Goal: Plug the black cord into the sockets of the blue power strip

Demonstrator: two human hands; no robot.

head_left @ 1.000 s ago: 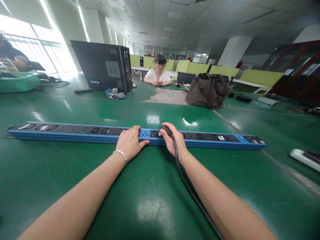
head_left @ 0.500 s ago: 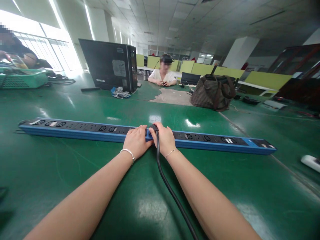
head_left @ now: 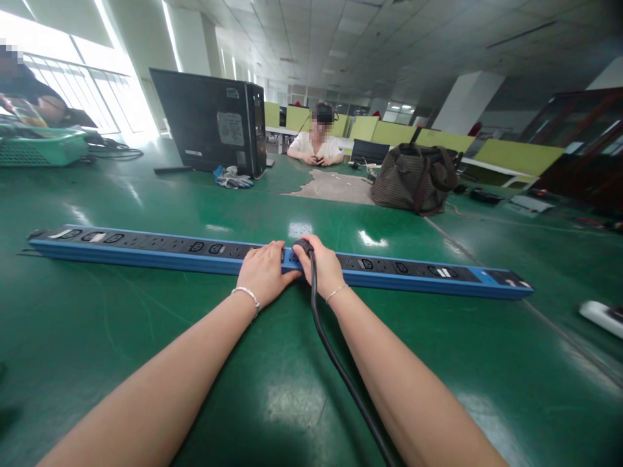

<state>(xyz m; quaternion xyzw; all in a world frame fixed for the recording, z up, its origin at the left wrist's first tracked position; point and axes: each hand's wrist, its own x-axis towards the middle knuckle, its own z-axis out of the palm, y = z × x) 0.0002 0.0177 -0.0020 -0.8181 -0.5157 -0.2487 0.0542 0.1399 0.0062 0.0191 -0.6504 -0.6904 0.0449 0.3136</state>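
A long blue power strip (head_left: 146,254) with a black socket face lies across the green table in front of me. My left hand (head_left: 263,271) is closed over its middle, fingers on top and thumb along the near side. Just to the right, my right hand (head_left: 323,266) grips a black plug (head_left: 304,246) at the strip's blue middle section. From the plug a thick black cable (head_left: 325,337) runs down between my forearms and out at the bottom. Whether the plug's pins sit in a socket is hidden by my fingers.
Beyond the strip stand a black computer tower (head_left: 209,123) with gloves (head_left: 233,177) beside it, and a brown bag (head_left: 413,178). A green basket (head_left: 43,148) is at the left, a white object (head_left: 602,318) at the right. Two people sit at the far side.
My right hand and the plug have shifted slightly to the right, and a little more of the strip's blue middle shows between my hands. The left hand keeps its hold.
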